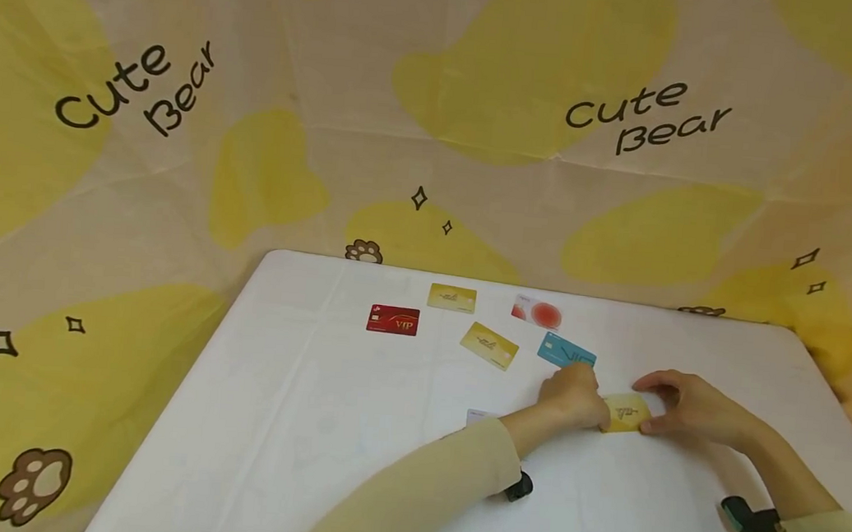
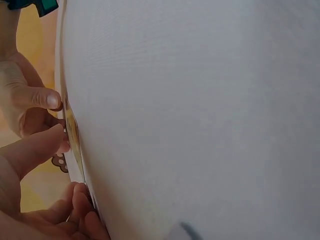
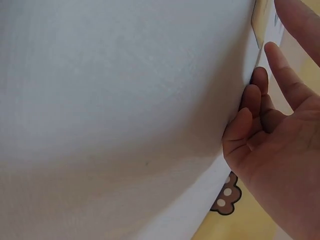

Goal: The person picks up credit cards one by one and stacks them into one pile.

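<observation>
A gold card (image 1: 627, 414) lies low over the white table between my two hands. My left hand (image 1: 573, 397) grips its left end, fingers curled and thumb at the edge. In the left wrist view the gold card (image 2: 73, 131) shows almost edge-on, with the left thumb (image 2: 45, 145) beside it. My right hand (image 1: 698, 410) arches at the card's right end, thumb at the near corner and index finger by the far one. The right wrist view shows the index finger (image 3: 287, 75) nearly straight near the gold card (image 3: 258, 22).
A blue VIP card (image 1: 565, 349) lies just beyond my left hand. Farther back are a red VIP card (image 1: 392, 320), two gold cards (image 1: 452, 298) and a white card with a red circle (image 1: 537, 312). My left sleeve partly covers a pale card (image 1: 480, 418).
</observation>
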### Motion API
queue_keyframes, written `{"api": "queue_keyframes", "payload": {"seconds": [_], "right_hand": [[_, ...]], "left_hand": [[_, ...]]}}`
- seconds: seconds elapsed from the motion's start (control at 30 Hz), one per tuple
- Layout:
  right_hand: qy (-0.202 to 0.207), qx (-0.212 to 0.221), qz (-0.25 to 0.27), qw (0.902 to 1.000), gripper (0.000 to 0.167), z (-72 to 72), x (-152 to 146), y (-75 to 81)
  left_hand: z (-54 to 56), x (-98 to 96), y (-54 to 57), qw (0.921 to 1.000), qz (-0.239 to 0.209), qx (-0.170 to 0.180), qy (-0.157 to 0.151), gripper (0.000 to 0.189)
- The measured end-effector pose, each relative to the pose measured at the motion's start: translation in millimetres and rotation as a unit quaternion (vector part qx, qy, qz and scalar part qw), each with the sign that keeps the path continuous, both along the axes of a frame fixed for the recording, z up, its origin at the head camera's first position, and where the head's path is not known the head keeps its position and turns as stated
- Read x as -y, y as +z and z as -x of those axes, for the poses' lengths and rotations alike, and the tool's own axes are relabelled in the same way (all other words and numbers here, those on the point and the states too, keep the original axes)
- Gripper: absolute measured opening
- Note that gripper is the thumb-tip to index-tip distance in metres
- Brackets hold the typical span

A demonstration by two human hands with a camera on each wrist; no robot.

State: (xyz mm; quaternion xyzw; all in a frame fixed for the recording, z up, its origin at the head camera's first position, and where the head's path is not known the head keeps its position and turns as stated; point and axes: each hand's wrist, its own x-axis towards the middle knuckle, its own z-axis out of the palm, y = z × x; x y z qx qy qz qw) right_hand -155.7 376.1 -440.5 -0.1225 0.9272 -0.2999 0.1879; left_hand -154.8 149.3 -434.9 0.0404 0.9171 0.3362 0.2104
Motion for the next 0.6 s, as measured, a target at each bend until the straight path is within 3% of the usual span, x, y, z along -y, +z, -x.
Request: {"api": "queue_keyframes", "payload": {"seconds": [0.23,0.37,0.6], "right_hand": [[0.003,-0.004,0.013,0.9999,0.059,-0.7,-1.1,-3.5],[0.001,-0.005,0.012,0.9999,0.057,-0.8,-1.2,-5.1],[0.002,-0.001,0.007,1.0000,0.057,-1.6,0.3,-4.1]], "left_hand": [[0.2,-11.1,-7.9,0.9940,0.093,-0.044,-0.037,0.032],[1.6,-14.6,-12.7,0.9915,0.105,-0.058,-0.050,0.031],[0.2,-14.1,-8.7,0.9910,0.110,-0.056,-0.052,0.031]]}}
